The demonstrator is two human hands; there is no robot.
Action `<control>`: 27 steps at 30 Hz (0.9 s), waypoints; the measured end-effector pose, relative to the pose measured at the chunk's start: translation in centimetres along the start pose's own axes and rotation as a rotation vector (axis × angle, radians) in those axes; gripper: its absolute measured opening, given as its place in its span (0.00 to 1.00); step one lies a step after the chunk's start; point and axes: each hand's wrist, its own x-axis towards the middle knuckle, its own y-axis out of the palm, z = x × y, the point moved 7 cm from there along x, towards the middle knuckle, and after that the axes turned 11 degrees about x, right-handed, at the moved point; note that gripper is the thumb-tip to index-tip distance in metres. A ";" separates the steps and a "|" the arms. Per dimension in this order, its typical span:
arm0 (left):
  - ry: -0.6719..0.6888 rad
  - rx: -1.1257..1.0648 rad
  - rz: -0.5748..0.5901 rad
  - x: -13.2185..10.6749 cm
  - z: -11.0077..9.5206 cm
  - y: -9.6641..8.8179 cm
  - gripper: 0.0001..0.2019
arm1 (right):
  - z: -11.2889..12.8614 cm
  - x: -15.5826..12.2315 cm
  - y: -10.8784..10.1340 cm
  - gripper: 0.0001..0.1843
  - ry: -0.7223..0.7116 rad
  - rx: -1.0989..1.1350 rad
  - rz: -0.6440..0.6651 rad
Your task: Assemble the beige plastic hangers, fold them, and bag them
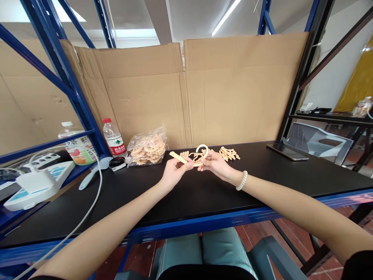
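Both my hands are raised over the black tabletop (204, 190), close together. My left hand (174, 171) is closed round a flat wooden strip (178, 157) that sticks out to the left. My right hand (216, 163) pinches a curved, ring-shaped wooden cut-out (201, 152). The two wooden pieces meet between my fingertips. A white bead bracelet (241, 181) sits on my right wrist. A small pile of loose wooden pieces (229, 154) lies on the table just beyond my right hand.
A clear plastic bag of wooden cut-outs (147, 148) sits at the back left, beside a water bottle (113, 138). A hairbrush (93, 173), white cable (87, 210) and power strip (35, 184) lie left. A phone (287, 151) rests right. Cardboard (233, 89) walls the back.
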 end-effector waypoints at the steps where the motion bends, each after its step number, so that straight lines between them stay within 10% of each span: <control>1: -0.038 -0.049 -0.012 0.0 0.2 0.0 0.12 | 0.0 0.0 0.1 0.20 0.002 0.010 -0.009; 12: -0.249 -0.219 -0.063 -0.3 1.8 -0.2 0.20 | -0.1 -0.5 0.0 0.17 0.075 0.011 -0.120; 27: -0.373 -0.112 0.180 -0.8 2.0 1.6 0.18 | -0.8 -0.4 0.7 0.18 0.048 -0.302 0.035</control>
